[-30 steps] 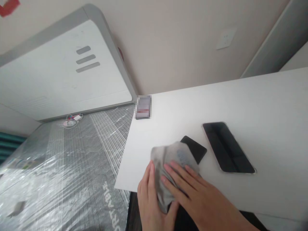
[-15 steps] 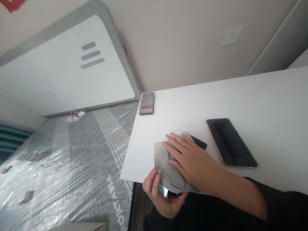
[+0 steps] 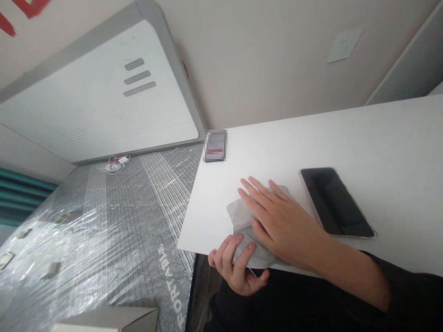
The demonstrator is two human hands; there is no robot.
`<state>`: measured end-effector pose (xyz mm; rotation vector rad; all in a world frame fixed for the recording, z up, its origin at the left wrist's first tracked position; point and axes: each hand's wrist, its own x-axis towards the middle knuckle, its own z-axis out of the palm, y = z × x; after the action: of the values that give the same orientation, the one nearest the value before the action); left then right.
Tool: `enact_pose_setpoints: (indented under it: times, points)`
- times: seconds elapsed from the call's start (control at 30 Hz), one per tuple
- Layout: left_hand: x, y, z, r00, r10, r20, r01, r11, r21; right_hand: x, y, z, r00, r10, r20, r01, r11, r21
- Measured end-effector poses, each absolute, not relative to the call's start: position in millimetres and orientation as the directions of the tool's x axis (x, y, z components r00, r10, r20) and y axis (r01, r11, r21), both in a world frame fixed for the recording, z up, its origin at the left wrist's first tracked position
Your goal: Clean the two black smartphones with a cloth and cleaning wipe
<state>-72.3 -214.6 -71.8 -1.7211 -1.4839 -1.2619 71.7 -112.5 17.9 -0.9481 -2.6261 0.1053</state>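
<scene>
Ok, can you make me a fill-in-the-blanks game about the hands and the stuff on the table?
1. The right hand presses flat on a grey ____.
2. The left hand grips the cloth at the table's ____ edge.
3. The phone beside the right hand has a ____ screen.

Missing words: cloth; near; black

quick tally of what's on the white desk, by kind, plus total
Phones, screen up: 1, the phone
Grey cloths: 1, the cloth, under the right hand, its near edge pinched by the left hand
Small dark cards: 1, the blurred card
Total: 3; anything under the cloth is hidden.
</scene>
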Motion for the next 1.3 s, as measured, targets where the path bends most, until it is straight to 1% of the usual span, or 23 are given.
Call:
enact_pose_setpoints:
  times: [0.07,0.1,0.2,0.27,0.37,0.4,0.53,0.57,0.6,0.67,0.73,0.77,0.83,0.93,1.0,1.1,1.13,1.17,1.27,1.3]
  points:
    - [-69.2,-212.2,-73.5,-0.086,0.420,0.903,0.940,-0.267,0.213,66.4,-111.2,17.2,-0.739,0.624,0.252,0.584,0.781,-0.220]
    - [-67.6,-212.2,-76.0,-0.127,0.409,0.904,0.927,-0.274,0.254,64.6,-111.6,16.2,-0.738,0.634,0.230,0.589,0.772,-0.237]
    - [-62.7,-214.7,-83.7,-0.302,0.383,0.873,0.852,-0.302,0.428,60.8,-118.7,14.0,-0.706,0.680,0.197,0.627,0.730,-0.271]
    - [-60.4,-217.2,-85.5,-0.350,0.387,0.853,0.819,-0.317,0.479,58.5,-126.0,15.1,-0.726,0.662,0.187,0.597,0.741,-0.306]
    - [-60.7,-220.7,-82.6,-0.340,0.393,0.854,0.824,-0.314,0.472,56.4,-129.2,18.5,-0.787,0.593,0.170,0.506,0.778,-0.372]
    - [-61.5,-221.8,-80.8,-0.334,0.413,0.847,0.824,-0.309,0.475,56.4,-127.2,19.3,-0.788,0.594,0.164,0.505,0.775,-0.380]
    - [-64.2,-227.1,-72.4,-0.275,0.550,0.789,0.810,-0.309,0.498,55.6,-119.4,18.5,-0.658,0.734,0.165,0.668,0.671,-0.322]
    - [-64.2,-228.8,-70.0,-0.264,0.569,0.778,0.804,-0.315,0.504,53.9,-120.7,18.1,-0.639,0.749,0.176,0.686,0.659,-0.310]
    - [-64.0,-230.7,-67.5,-0.261,0.585,0.768,0.797,-0.318,0.513,51.8,-123.2,17.8,-0.649,0.737,0.190,0.674,0.672,-0.307]
    - [-62.8,-235.2,-61.8,-0.256,0.624,0.739,0.784,-0.312,0.536,48.1,-128.4,18.1,-0.719,0.662,0.211,0.589,0.742,-0.321]
    - [-60.7,-240.1,-55.5,-0.278,0.672,0.687,0.774,-0.267,0.574,48.2,-127.9,18.5,-0.779,0.588,0.218,0.504,0.794,-0.340]
    - [-59.5,-242.5,-52.2,-0.296,0.695,0.655,0.768,-0.234,0.595,49.9,-124.9,18.4,-0.785,0.582,0.211,0.498,0.796,-0.343]
    - [-56.7,-246.4,-45.2,-0.321,0.732,0.601,0.760,-0.179,0.625,54.9,-116.5,17.5,-0.744,0.641,0.189,0.569,0.756,-0.323]
    - [-53.5,-250.0,-32.7,-0.325,0.793,0.515,0.771,-0.093,0.630,57.1,-112.0,15.6,-0.643,0.744,0.181,0.698,0.666,-0.263]
    - [-53.0,-251.6,-24.0,-0.320,0.834,0.450,0.780,-0.038,0.624,53.9,-117.5,14.9,-0.680,0.708,0.190,0.660,0.704,-0.262]
    - [-53.8,-253.5,-14.7,-0.315,0.858,0.406,0.788,-0.002,0.615,50.7,-123.3,13.8,-0.800,0.565,0.201,0.497,0.812,-0.305]
    - [-54.0,-254.0,-13.4,-0.321,0.858,0.401,0.788,0.007,0.615,51.1,-122.1,13.1,-0.809,0.551,0.204,0.482,0.821,-0.307]
    - [-53.9,-254.4,-13.1,-0.329,0.857,0.396,0.786,0.017,0.618,52.0,-119.9,12.3,-0.796,0.570,0.205,0.504,0.810,-0.299]
    - [-52.7,-254.8,-16.5,-0.345,0.853,0.392,0.777,0.025,0.629,53.3,-115.3,10.4,-0.700,0.683,0.210,0.640,0.729,-0.242]
    - [-52.2,-254.6,-18.3,-0.340,0.851,0.401,0.776,0.014,0.630,52.7,-116.1,10.3,-0.697,0.685,0.211,0.644,0.728,-0.236]
